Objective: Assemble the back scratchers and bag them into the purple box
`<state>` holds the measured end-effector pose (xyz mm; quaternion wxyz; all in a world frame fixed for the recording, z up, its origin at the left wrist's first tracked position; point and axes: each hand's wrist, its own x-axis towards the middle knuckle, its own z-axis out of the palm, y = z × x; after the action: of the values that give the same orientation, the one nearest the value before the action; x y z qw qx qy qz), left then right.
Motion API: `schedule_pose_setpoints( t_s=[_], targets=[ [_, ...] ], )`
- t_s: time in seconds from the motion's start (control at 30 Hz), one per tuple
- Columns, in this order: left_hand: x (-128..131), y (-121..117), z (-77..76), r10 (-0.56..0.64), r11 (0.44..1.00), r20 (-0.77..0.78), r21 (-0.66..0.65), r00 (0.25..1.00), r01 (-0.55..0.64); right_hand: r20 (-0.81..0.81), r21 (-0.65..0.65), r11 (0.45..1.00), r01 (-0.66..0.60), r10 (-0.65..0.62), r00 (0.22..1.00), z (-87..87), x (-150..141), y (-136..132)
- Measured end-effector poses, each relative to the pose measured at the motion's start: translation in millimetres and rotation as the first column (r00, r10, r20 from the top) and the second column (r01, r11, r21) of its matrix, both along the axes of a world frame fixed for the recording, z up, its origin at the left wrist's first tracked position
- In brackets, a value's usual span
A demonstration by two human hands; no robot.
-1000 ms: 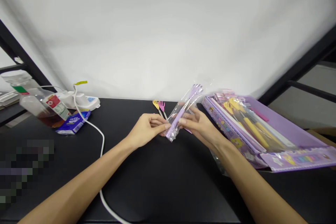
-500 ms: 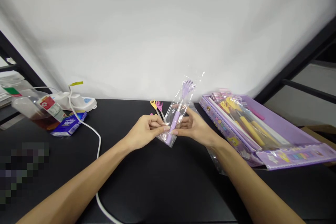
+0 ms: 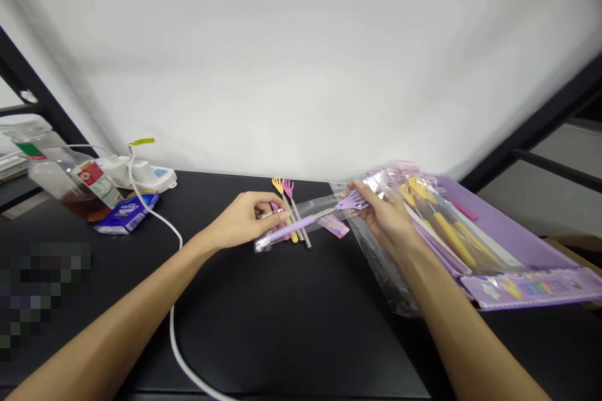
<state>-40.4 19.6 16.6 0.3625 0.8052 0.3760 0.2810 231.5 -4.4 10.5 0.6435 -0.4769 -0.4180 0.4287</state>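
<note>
Lilac scratcher (image 3: 305, 222), swung flatter than a moment ago, remains inside its clear sleeve (image 3: 318, 204), which the left hand (image 3: 243, 219) and right hand (image 3: 389, 216) now pinch towards opposite ends.

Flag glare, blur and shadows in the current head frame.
Head view: bright glints on the clear wrapper by the right hand; head view: lower-left pixelated patch, contents unreadable; head view: broad, soft shadows on the white wall; head view: bottle label soft, small print illegible.
</note>
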Motion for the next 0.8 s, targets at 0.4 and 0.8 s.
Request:
schedule_pose_setpoints(
  t_s=[0.4, 0.8],
  targets=[
    [20, -19, -8.5, -0.021, 0.994, -0.107, 0.104, 0.994, 0.032, -0.011, -0.100, 0.920, -0.378, 0.379, 0.925, -12.6, -52, -15],
    [16, -12, -16.8, -0.126, 0.945, 0.136, -0.285, 0.983, 0.160, 0.956, -0.097, 0.995, 0.002, 0.092, 0.277, -18.2, 20, -1]
  ],
)
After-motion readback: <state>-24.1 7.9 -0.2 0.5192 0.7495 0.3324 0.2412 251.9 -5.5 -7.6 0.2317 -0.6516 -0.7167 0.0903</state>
